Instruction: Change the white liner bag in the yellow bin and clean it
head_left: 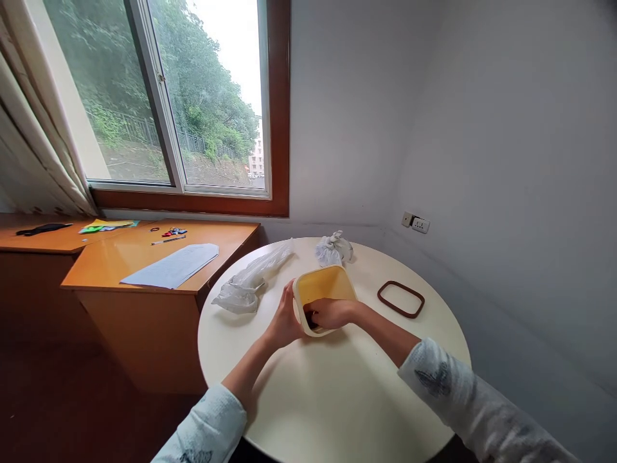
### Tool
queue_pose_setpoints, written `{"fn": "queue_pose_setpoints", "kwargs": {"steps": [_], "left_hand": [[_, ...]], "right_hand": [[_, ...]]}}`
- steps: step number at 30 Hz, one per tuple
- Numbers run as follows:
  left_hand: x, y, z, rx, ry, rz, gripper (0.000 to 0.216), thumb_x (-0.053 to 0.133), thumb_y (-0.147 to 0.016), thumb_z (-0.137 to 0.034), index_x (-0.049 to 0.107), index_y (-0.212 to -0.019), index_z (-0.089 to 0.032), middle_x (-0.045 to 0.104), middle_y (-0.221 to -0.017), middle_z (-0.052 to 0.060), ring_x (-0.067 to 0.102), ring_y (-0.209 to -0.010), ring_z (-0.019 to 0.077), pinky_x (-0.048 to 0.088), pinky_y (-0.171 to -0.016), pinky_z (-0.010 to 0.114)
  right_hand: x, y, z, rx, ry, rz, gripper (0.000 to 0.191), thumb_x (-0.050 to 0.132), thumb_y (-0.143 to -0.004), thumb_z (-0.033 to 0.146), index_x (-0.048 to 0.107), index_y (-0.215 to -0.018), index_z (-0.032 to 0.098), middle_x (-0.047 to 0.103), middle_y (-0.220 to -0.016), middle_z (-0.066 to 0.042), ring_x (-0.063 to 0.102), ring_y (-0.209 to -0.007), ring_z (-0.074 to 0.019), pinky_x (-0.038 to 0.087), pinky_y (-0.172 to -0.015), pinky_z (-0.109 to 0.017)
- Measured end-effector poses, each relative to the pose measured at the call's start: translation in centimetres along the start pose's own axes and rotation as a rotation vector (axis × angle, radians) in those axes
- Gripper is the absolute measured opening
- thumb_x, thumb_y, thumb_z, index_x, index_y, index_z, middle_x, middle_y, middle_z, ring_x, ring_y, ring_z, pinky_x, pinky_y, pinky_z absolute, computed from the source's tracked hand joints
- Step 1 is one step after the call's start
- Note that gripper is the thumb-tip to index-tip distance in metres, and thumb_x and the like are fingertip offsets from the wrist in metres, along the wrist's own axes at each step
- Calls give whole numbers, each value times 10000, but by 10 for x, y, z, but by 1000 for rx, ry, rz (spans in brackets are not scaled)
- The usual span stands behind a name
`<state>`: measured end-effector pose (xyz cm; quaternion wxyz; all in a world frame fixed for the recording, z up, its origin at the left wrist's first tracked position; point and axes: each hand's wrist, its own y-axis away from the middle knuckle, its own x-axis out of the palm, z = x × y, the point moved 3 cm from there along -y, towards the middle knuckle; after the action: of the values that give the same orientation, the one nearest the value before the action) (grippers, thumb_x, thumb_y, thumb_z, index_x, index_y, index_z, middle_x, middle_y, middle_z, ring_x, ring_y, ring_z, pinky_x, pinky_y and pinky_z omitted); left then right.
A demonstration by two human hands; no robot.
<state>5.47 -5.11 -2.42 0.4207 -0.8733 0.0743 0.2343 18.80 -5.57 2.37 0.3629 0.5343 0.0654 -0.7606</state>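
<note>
A cream plastic bin [332, 283] with a rounded rectangular mouth is tilted on the round table, its opening turned toward me. My left hand [284, 318] grips the left side of its rim. My right hand [332, 313] reaches inside, its fingers curled near the bottom beside something dark [312, 317]. The fingertips are partly hidden, so I cannot tell what they hold. To the right of the bin a brown rounded rectangular ring [401, 299] lies flat. Behind the bin sits a crumpled white plastic bag [333, 247]; another clear-white plastic bag [250, 280] is spread out on the left.
The round cream table [332, 399] stands against the wall. At left is an orange-brown desk [106, 270] bearing white paper sheets [173, 267], a pen [168, 240], scissors [174, 231] and coloured papers [108, 224]. A wall socket [420, 224] is at the right.
</note>
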Motion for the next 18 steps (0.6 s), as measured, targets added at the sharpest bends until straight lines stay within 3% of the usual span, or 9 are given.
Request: {"fn": "queue_pose_setpoints", "kwargs": {"steps": [5,9,14,18], "left_hand": [[1,-1,-6,16,-1,12,1127,820,-454,-374,163,-1362,-260,336,-1309,141,365,-1216,366,339,-1012,579],[3,-2,-7,39,4,19,1136,827,-446,-370,162,-1363,-283,322,-1322,134,352,-1224,370,326,-1024,588],[3,-6,-9,59,7,-8,1124,821,-464,-391,158,-1366,-286,329,-1304,136,372,-1207,372,347,-1010,587],[5,-5,-11,60,-16,10,1113,807,-491,-388,140,-1376,-280,309,-1327,144,353,-1234,370,344,-1024,569]], "right_hand": [[-8,45,6,-118,-172,-8,274,359,-789,114,581,-934,186,607,-950,-33,534,-824,-142,423,-711,-248],[-11,73,10,-93,-160,-51,236,346,-830,158,572,-890,184,602,-925,-39,526,-823,-154,406,-711,-262],[-12,75,9,31,2,-158,310,303,-897,332,552,-807,170,598,-801,-66,506,-696,-158,367,-600,-258],[-4,58,6,74,65,-108,269,345,-873,324,563,-936,182,625,-842,-77,529,-669,-169,353,-540,-256]]}}
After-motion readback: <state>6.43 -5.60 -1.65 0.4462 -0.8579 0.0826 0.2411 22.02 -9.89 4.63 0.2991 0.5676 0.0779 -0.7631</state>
